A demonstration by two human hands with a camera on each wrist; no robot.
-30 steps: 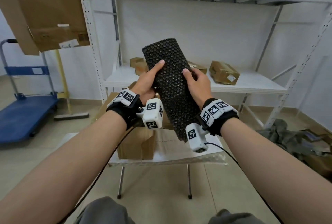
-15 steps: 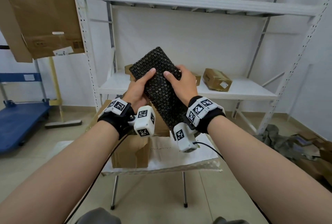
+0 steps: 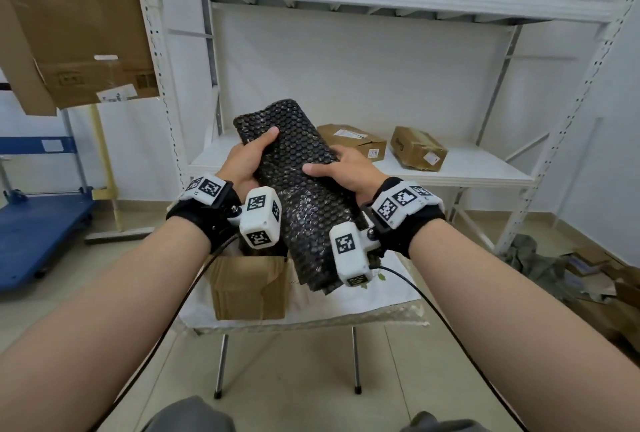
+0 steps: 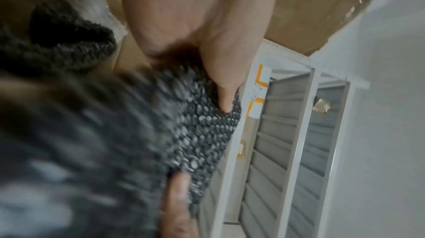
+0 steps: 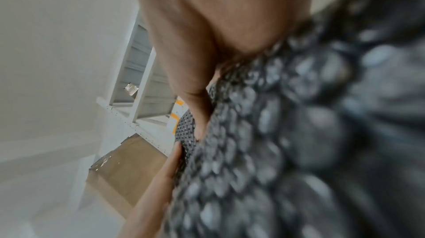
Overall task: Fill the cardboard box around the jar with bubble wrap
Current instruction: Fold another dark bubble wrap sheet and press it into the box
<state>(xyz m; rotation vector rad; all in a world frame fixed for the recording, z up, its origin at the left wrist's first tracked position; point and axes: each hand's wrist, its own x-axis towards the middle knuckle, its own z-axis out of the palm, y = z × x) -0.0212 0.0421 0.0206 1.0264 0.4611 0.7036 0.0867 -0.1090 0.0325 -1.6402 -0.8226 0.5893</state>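
A folded sheet of black bubble wrap (image 3: 304, 189) is held up in front of me, tilted with its top end leaning left. My left hand (image 3: 247, 163) grips its left edge, thumb laid across the front. My right hand (image 3: 346, 172) grips the right edge, thumb also on the front. Both wrist views show the bubble wrap (image 4: 202, 132) (image 5: 264, 141) close up and blurred, with fingers pressed into it. Below the hands an open cardboard box (image 3: 249, 288) stands on a small white-covered table (image 3: 391, 303). The jar is hidden from me.
A white metal shelf rack (image 3: 450, 168) stands behind the table with small cardboard parcels (image 3: 417, 147) on it. A blue platform trolley (image 3: 38, 234) is at the left. Flattened cardboard (image 3: 72, 23) hangs at the upper left. Cloth and scraps (image 3: 540, 258) lie on the floor at right.
The bubble wrap has come down and tilted further left. Both hands moved lower with it, toward the box. The grip of both hands stays the same.
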